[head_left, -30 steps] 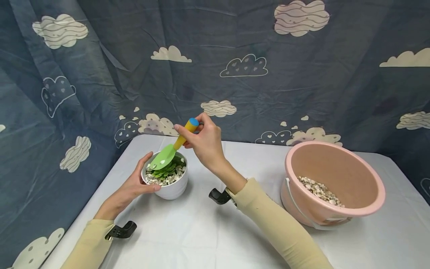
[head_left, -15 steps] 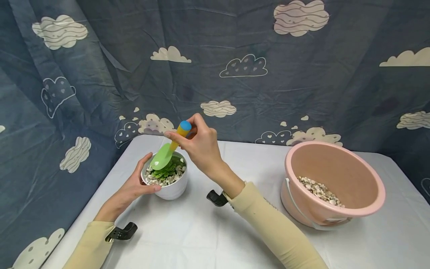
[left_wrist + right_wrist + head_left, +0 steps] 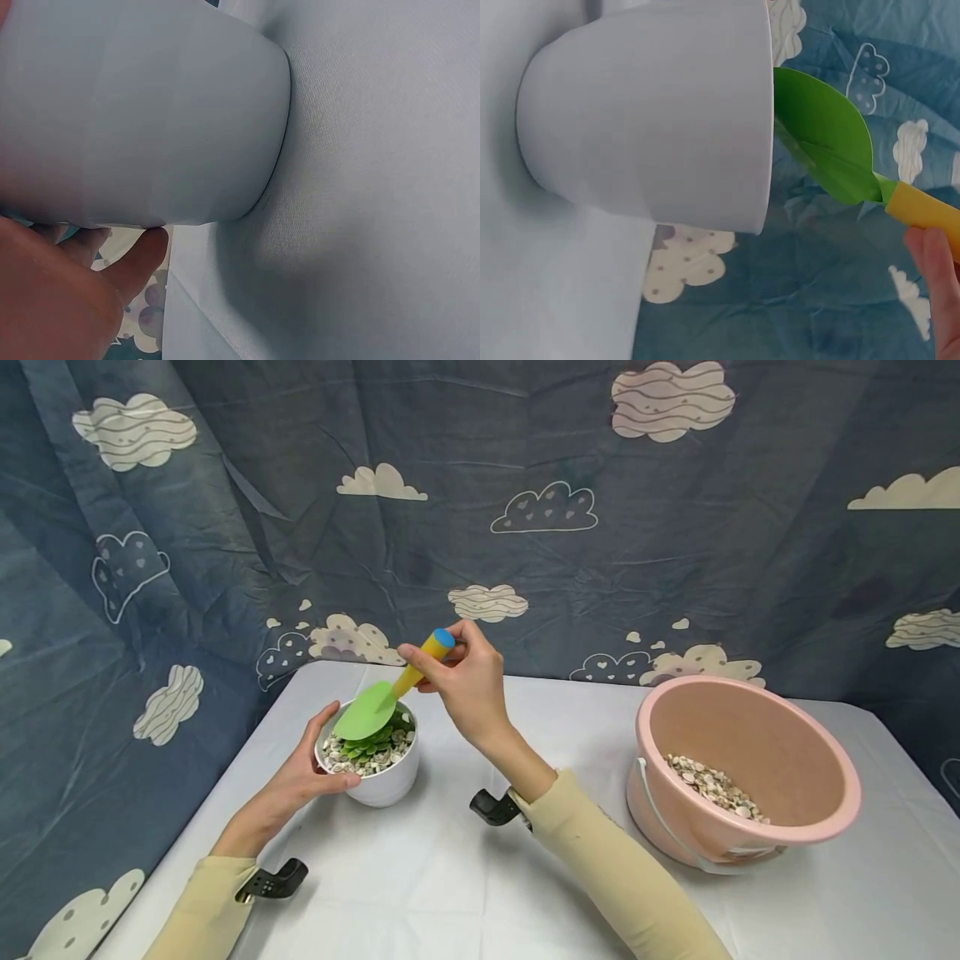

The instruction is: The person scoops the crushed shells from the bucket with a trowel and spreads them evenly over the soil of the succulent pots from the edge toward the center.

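Note:
A white flower pot (image 3: pixel 386 785) stands on the table at the left in the head view, holding a green succulent (image 3: pixel 369 747) bedded in pale pebbles (image 3: pixel 360 766). My left hand (image 3: pixel 300 764) grips the pot from the left, thumb at the near rim and fingers round the far side. Over the pot my right hand (image 3: pixel 468 681) pinches the yellow, blue-ended handle of a small garden trowel (image 3: pixel 367 712). Its green blade tilts down to the left above the succulent and covers part of it. In the right wrist view the blade's tip (image 3: pixel 784 90) overlaps the pot's rim.
A pink bucket (image 3: pixel 652 714) with pebbles (image 3: pixel 716 787) in its bottom stands at the right, its white handle (image 3: pixel 667 827) hanging down in front. White cloth covers the table (image 3: pixel 420 877). A dark cloud-print curtain (image 3: pixel 480 552) hangs behind and at the left.
The trowel swung left and steeper, then back right and flatter. The pebbles seen on its blade before no longer show there. The left hand and the pot stay put.

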The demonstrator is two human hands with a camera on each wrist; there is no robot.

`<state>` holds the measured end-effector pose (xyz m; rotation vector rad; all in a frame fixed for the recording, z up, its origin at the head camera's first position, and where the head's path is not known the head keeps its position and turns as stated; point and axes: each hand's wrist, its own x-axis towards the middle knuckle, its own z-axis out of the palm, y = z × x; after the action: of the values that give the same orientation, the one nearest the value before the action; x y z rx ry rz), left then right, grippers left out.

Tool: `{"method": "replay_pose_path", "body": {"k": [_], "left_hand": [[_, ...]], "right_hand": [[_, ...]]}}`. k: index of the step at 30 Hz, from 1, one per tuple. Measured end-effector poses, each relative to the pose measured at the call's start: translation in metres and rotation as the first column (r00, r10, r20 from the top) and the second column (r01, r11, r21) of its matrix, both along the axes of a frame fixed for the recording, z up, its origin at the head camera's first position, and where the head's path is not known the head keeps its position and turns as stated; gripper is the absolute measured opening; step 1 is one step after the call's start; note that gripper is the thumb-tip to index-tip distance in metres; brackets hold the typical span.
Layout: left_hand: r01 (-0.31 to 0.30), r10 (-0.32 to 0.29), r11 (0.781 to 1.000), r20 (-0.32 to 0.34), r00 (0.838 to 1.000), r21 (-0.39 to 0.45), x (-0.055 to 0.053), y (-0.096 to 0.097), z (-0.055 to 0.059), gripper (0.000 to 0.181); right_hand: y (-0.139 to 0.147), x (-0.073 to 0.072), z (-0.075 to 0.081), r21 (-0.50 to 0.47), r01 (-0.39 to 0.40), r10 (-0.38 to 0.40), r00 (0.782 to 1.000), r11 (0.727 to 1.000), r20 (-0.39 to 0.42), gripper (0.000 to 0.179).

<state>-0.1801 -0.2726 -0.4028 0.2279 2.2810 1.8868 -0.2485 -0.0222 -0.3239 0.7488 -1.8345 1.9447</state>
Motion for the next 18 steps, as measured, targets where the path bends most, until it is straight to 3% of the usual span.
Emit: {"method": "replay_pose_path", "body": {"k": [8,18], "left_hand": [[-0.003,0.003,1.0,0.002,1.0,0.022,0.0,0.001,0.0,0.107],[-0.015,0.015,1.0,0.003,1.0,0.015,0.002,0.002,0.0,0.107]], "right_hand": [[0.013,-0.006,-0.009,-0.113,-0.04,0.057,0.987,0.993,0.148,0.032],[0.026,-0.005,-0.012,-0.217,-0.056,0.097,0.979,0.975,0.181,0.032]]}}
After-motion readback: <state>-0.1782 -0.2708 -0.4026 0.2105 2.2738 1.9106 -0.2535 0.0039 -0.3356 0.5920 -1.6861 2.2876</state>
